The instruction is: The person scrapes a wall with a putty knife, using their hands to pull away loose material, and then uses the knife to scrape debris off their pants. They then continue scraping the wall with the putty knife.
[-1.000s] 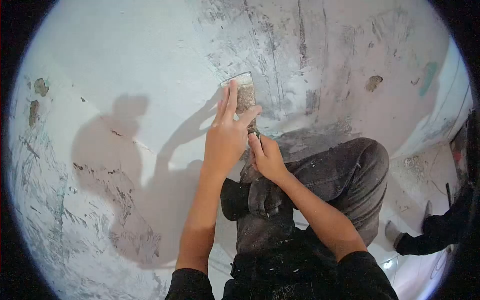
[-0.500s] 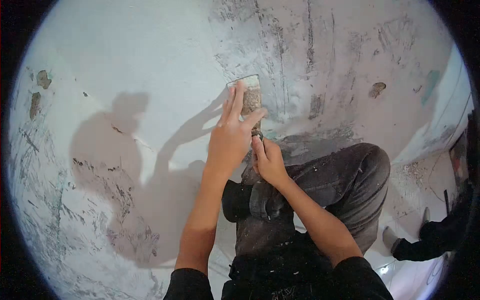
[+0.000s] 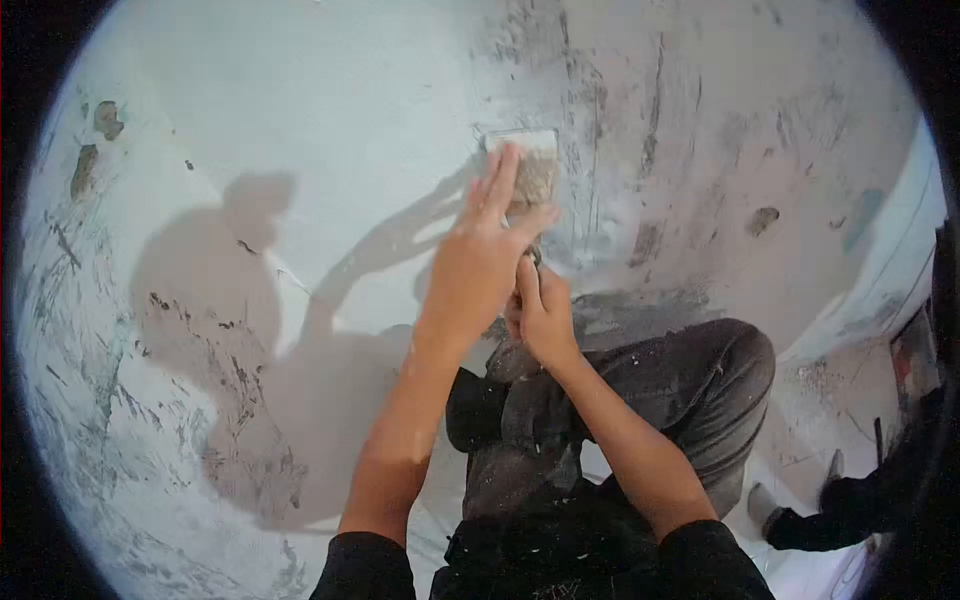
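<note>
A putty knife (image 3: 538, 172) with a wide, smeared blade is against the patchy wall (image 3: 330, 90), its blade edge pointing up. Low on the tool, my right hand (image 3: 543, 315) is closed around the handle, which the fingers mostly hide. My left hand (image 3: 480, 265) lies over the blade's face, fingers stretched out toward the edge and thumb spread across its lower part. Pale, smooth wall is left of the blade; dark streaks and scuffs mark the wall to its right.
My bent knee (image 3: 735, 365) in dusty dark trousers is close to the wall below the hands. Chipped holes (image 3: 763, 221) dot the wall. Debris (image 3: 815, 380) lies on the floor at right, where another person's foot (image 3: 763, 505) and dark-clothed leg show.
Both hands and the putty knife have shifted up and to the right in view, the blade now standing straighter. The camera view has also turned slightly. Both hands stay on the tool.
</note>
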`<action>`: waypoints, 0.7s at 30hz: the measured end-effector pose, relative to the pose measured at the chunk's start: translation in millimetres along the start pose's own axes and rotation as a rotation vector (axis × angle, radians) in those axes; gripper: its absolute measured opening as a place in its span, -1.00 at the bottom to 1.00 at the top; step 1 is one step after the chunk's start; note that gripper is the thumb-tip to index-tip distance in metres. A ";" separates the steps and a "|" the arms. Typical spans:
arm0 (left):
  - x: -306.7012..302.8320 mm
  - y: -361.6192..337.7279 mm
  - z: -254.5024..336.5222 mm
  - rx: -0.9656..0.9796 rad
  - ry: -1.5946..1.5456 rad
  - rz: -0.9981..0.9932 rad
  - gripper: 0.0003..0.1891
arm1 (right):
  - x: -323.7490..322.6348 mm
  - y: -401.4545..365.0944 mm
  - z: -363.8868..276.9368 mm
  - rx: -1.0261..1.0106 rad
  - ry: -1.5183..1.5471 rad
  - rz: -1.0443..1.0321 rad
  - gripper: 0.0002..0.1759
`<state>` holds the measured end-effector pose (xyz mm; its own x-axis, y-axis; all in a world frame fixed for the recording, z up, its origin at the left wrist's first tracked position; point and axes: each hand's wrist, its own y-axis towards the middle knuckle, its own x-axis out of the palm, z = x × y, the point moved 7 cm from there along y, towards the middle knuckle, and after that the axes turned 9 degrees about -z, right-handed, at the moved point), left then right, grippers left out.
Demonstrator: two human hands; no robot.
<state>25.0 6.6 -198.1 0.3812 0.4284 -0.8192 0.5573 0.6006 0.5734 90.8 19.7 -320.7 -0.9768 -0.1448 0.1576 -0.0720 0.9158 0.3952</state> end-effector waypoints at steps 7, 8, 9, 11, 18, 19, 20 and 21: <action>23.3 -32.9 9.6 0.080 -0.039 -0.036 -0.45 | -20.0 -41.5 30.0 0.021 -0.080 0.013 -0.56; 22.6 -35.3 9.9 0.067 -0.052 -0.042 -0.41 | -20.1 -46.0 30.4 0.043 -0.081 0.004 -0.56; 20.1 -34.6 8.5 0.059 -0.058 -0.043 -0.36 | -19.5 -47.0 30.0 0.055 -0.081 -0.005 -0.56; 9.6 -28.2 3.2 0.036 -0.064 0.005 -0.34 | -19.9 -49.4 28.2 0.040 -0.043 -0.015 -0.55; 9.4 -19.4 -18.7 0.006 -0.029 0.001 -0.37 | -26.8 -55.9 34.6 0.060 0.113 0.042 -0.54; 8.8 -22.2 -17.4 0.011 -0.026 0.009 -0.37 | -28.0 -52.8 34.1 0.050 0.111 0.041 -0.54; 15.3 -26.2 -21.0 -0.064 -0.109 -0.074 -0.39 | -27.1 -52.3 36.8 0.081 0.102 0.026 -0.55; 23.0 -28.7 -24.3 -0.140 -0.194 -0.159 -0.40 | -26.8 -52.3 39.6 0.115 0.092 0.011 -0.55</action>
<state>-0.2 15.7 -233.2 0.4386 0.1926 -0.8778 0.5193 0.7428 0.4225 112.8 -9.4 -381.5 -0.9556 -0.1637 0.2452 -0.0896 0.9536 0.2874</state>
